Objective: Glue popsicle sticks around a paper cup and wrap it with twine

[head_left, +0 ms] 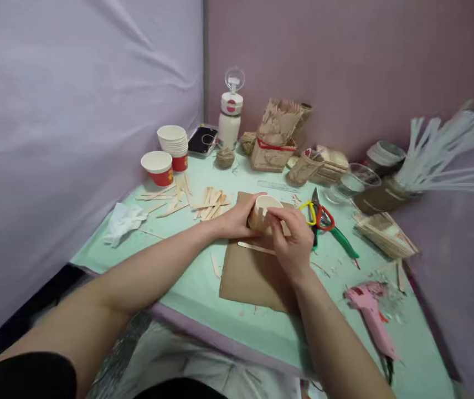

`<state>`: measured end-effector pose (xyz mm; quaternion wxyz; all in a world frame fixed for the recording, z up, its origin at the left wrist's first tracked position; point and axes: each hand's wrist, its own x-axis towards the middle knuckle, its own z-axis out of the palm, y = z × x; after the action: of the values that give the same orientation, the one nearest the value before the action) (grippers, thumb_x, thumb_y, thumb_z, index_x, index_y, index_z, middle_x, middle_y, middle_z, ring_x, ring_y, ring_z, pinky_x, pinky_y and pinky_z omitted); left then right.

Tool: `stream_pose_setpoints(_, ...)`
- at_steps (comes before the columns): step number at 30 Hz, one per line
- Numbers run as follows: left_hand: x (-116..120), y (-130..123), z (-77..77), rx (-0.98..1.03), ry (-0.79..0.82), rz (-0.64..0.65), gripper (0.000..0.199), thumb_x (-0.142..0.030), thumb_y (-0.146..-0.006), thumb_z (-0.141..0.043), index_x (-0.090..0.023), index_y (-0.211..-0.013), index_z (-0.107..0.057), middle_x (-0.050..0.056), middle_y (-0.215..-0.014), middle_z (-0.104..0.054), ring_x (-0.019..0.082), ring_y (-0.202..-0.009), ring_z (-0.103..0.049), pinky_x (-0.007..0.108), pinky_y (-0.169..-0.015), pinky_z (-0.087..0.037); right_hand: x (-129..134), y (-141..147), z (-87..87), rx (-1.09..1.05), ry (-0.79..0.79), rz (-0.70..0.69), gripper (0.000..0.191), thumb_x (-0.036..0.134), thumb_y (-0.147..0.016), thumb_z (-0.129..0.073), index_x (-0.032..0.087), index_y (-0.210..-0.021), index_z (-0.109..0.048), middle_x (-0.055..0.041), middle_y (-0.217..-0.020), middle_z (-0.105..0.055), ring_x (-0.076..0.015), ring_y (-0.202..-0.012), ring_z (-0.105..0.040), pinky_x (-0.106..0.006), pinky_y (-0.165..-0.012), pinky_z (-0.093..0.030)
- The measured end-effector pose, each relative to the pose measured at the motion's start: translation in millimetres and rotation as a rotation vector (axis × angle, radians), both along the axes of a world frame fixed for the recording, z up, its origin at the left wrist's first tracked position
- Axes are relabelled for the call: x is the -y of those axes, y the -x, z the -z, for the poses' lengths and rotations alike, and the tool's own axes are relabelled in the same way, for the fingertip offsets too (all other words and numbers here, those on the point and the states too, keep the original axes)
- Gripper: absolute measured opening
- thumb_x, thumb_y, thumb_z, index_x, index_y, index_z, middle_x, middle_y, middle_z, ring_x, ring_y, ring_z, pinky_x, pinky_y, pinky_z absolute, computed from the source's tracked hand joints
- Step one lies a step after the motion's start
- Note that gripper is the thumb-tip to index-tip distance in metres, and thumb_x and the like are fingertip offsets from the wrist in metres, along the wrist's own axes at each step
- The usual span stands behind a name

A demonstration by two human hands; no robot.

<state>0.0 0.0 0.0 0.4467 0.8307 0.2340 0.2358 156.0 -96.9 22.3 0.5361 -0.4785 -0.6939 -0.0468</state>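
My left hand (239,219) is wrapped around the left side of a small paper cup (265,204), its open mouth facing up and its side looking beige. At the cup's right, near side, my right hand (293,235) has thumb and fingers pinched together; what they hold, if anything, is too small to make out. Beneath both hands lies a brown cardboard sheet (249,277). A flat wooden stick (256,247) rests on it, just in front of the cup. Scissors with red and yellow handles (325,218) lie to the right of my right hand.
Loose wooden sticks (210,204) and a crumpled tissue (124,221) lie left. Stacked paper cups (173,141), a bottle (229,122) and twine (225,158) stand behind. On the right are a pink glue gun (374,321), a plastic cup (353,180) and white glue sticks (440,155).
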Motion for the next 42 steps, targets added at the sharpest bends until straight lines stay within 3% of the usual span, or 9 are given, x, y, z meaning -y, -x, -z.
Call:
stream_pose_setpoints(6,7.2,-2.4,-5.1,0.100,0.190,0.130,0.109,-0.028,-0.071,-0.078,-0.019,-0.157,-0.012,0.017,-0.133,-0.058,0.029,-0.119,-0.061,0.042,-0.098,-0.049,6.2,-5.6,-11.2,-0.236,0.073,0.062,0.013,0.021,-0.093,-0.064,0.026,-0.100,-0.074,-0.0031,-0.094,-0.075,-0.0197,-0.089,-0.068,-0.037,-0.083,-0.053)
stream_pose_setpoints(9,10.4,-2.7,-9.6,0.074,0.300,0.178,0.104,-0.028,-0.072,-0.078,-0.020,-0.156,-0.018,0.014,-0.126,-0.062,0.028,-0.114,-0.064,0.042,-0.095,-0.050,7.6,-7.1,-15.1,-0.420,0.155,0.049,0.010,0.027,-0.091,-0.066,0.024,-0.097,-0.074,-0.0029,-0.092,-0.074,-0.0187,-0.085,-0.068,-0.036,-0.081,-0.054)
stream_pose_setpoints(16,15.1,-0.5,-26.1,-0.027,0.488,0.169,0.085,-0.028,-0.073,-0.078,-0.022,-0.148,-0.039,0.012,-0.147,-0.052,0.030,-0.136,-0.050,0.043,-0.112,-0.040,4.6,-14.8,-20.3,-0.754,0.279,0.084,0.015,0.035,-0.080,-0.074,0.022,-0.088,-0.075,-0.0021,-0.086,-0.076,-0.0173,-0.080,-0.068,-0.032,-0.074,-0.054)
stream_pose_setpoints(20,22.5,-4.7,-29.9,0.009,0.894,0.238,0.066,-0.028,-0.075,-0.075,-0.023,-0.136,-0.051,0.007,-0.116,-0.068,0.021,-0.102,-0.067,0.036,-0.092,-0.052,2.2,-20.8,-18.5,-0.871,0.340,0.092,0.018,0.037,-0.076,-0.075,0.022,-0.087,-0.075,-0.0020,-0.085,-0.075,-0.0175,-0.079,-0.067,-0.032,-0.073,-0.053)
stream_pose_setpoints(22,25.5,-7.6,-28.7,0.025,1.072,0.267,0.059,-0.030,-0.076,-0.076,-0.021,-0.130,-0.054,0.005,-0.099,-0.070,0.017,-0.085,-0.068,0.031,-0.079,-0.053,1.4,-22.5,-17.9,-0.926,0.375,0.097,0.019,0.037,-0.072,-0.076,0.021,-0.084,-0.074,-0.0019,-0.083,-0.075,-0.0175,-0.077,-0.066,-0.032,-0.071,-0.053)
stream_pose_setpoints(24,27.1,-9.9,-26.4,0.043,1.164,0.274,0.059,-0.034,-0.076,-0.079,-0.020,-0.127,-0.054,0.005,-0.093,-0.071,0.016,-0.080,-0.068,0.027,-0.072,-0.051,1.0,-23.6,-18.3,-0.987,0.410,0.104,0.021,0.037,-0.068,-0.078,0.021,-0.082,-0.074,-0.0018,-0.082,-0.074,-0.0174,-0.075,-0.065,-0.032,-0.069,-0.052)
stream_pose_setpoints(31,26.5,-10.7,-25.2,0.052,1.225,0.313,0.067,-0.039,-0.075,-0.083,-0.018,-0.131,-0.052,0.012,-0.106,-0.074,0.016,-0.081,-0.069,0.026,-0.069,-0.050,1.0,-26.6,-21.7,-1.113,0.461,0.105,0.022,0.034,-0.060,-0.080,0.020,-0.075,-0.073,0.0009,-0.073,-0.069,-0.0139,-0.068,-0.056,-0.027,-0.063,-0.046)
stream_pose_setpoints(42,26.6,-8.3,-28.1,-0.008,1.205,0.273,0.066,-0.020,-0.071,-0.082,-0.023,-0.132,-0.056,0.005,-0.097,-0.072,0.014,-0.081,-0.069,0.024,-0.071,-0.051,2.4,-25.3,-24.0,-1.156,0.502,0.096,0.022,0.033,-0.058,-0.081,0.020,-0.074,-0.073,0.0018,-0.070,-0.064,-0.0125,-0.065,-0.051,-0.026,-0.059,-0.042)
